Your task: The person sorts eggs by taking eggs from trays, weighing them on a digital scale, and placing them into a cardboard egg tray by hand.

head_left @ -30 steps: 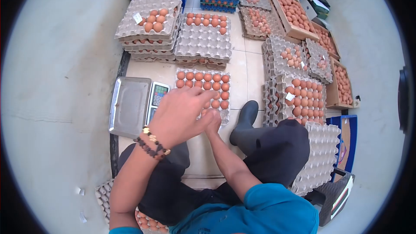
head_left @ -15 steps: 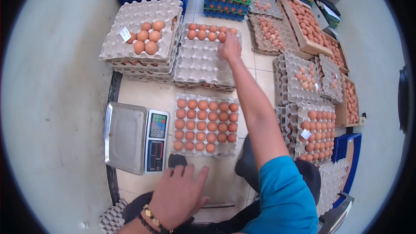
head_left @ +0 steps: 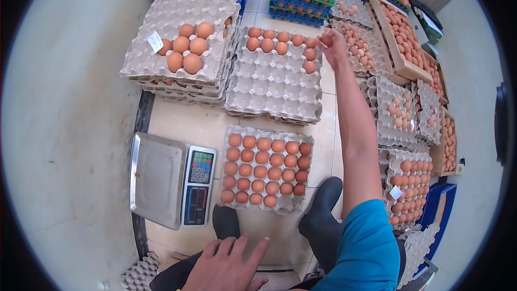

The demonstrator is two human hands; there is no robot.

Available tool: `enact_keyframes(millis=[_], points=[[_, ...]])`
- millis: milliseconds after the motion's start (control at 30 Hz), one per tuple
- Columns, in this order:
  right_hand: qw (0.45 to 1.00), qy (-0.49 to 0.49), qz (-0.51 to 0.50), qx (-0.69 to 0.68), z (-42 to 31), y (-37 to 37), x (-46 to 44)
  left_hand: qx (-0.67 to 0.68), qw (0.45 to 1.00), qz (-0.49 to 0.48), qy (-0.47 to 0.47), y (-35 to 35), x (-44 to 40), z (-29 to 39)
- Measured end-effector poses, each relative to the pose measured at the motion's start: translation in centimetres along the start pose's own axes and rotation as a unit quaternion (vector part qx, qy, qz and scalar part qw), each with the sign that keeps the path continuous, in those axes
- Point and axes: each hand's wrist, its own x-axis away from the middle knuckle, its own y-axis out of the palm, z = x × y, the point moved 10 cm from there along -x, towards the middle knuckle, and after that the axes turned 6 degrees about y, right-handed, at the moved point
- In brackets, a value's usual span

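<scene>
My right hand [head_left: 334, 47] is raised just beyond the upper right corner of a stacked grey egg tray [head_left: 269, 83]. Its fingers are loosely curled and apart, with no egg visible in them. That tray carries brown eggs [head_left: 283, 36] along its far edge and down part of its right column; the other cups are bare. Low in view, my left hand [head_left: 229, 265] hovers over my lap, palm down, fingers spread and holding nothing. Between my hands lies a nearly full tray of brown eggs [head_left: 260, 172]; its near right cups hold no eggs.
A digital scale [head_left: 161, 180] stands at the left. Behind it, a tray stack [head_left: 156, 13] bears several eggs and a paper label. More egg trays [head_left: 396, 113] and wooden crates [head_left: 396, 56] line the right. Green and blue plastic trays [head_left: 301, 8] stand at the back.
My right hand has moved right, off the stacked tray, uncovering eggs in its right column. One second-row egg no longer shows in its former cup. My left hand has lowered; the view has shifted.
</scene>
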Motion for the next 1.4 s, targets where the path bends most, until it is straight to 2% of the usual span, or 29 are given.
enact_keyframes(millis=[67,100,200,233,333,367,467,533,567,600,733,800,967,1033,1133,1200,1267,1300,1367,1400], points=[[0.987,0.031,0.088,0.128,-0.1,-2.5,-1.3,-0.002,1.0,-0.002,0.001,-0.1,-0.1,0.0],[0.958,0.029,0.109,0.265,-0.2,-2.8,-1.2,-0.002,1.0,-0.003,0.002,0.0,-0.1,0.1],[0.851,0.031,0.138,0.506,-0.4,-1.5,-1.6,-0.002,1.0,0.012,0.005,-0.1,-0.4,0.1],[0.845,0.056,0.111,0.52,-0.1,-0.2,-1.1,0.002,1.0,0.011,0.004,-0.1,-0.5,0.0],[0.75,0.001,0.143,0.646,-2.4,3.4,0.7,0.013,1.0,0.007,0.001,-0.1,-0.6,0.0],[0.763,0.034,0.151,0.627,-2.6,3.3,1.1,0.011,1.0,0.008,0.001,-0.2,-0.7,0.0],[0.802,0.054,0.087,0.589,0.1,1.2,-3.1,-0.003,1.0,0.023,0.006,-0.5,-0.6,0.3],[0.923,0.086,0.059,0.371,0.8,-0.3,-2.3,-0.02,1.0,0.017,-0.002,-0.3,-0.5,0.2],[0.961,0.101,0.045,0.254,1.2,-0.9,-1.4,-0.032,0.999,0.005,-0.011,-0.3,-0.6,0.2],[0.976,0.114,-0.001,0.185,1.3,-0.5,-0.3,-0.043,0.999,-0.005,-0.017,-0.1,-0.8,0.2],[0.974,0.159,-0.149,-0.056,1.7,0.3,6.9,-0.074,0.997,0.03,0.002,-0.5,-0.7,1.7],[0.957,0.198,-0.172,-0.123,3.0,0.9,11.7,-0.108,0.993,0.038,0.038,0.0,-0.7,2.9],[0.933,0.238,-0.09,-0.254,8.6,1.8,25.3,-0.18,0.979,0.088,0.015,2.4,-1.2,5.7],[0.943,0.252,-0.023,-0.216,11.4,0.8,31.3,-0.209,0.973,0.098,-0.02,4.0,-1.2,7.1],[0.966,0.242,0.058,-0.069,13.5,-1.9,38.9,-0.191,0.975,0.109,0.014,7.5,-1.0,10.0],[0.965,0.232,0.109,0.057,14.1,-3.8,43.6,-0.218,0.975,0.028,0.027,10.4,-0.7,11.2],[0.945,0.215,0.163,0.186,14.5,-6.3,47.2,-0.251,0.967,-0.03,0.037,12.4,-0.7,11.8],[0.926,0.165,0.192,0.28,13.7,-7.2,48.7,-0.284,0.957,-0.052,0.039,13.3,-0.8,12.0],[0.856,0.058,0.243,0.453,11.8,-7.4,51.2,-0.251,0.961,-0.1,0.056,14.7,-1.4,11.9],[0.862,0.057,0.238,0.444,12.1,-7.1,52.1,-0.255,0.96,-0.105,0.059,14.9,-1.5,11.9]])
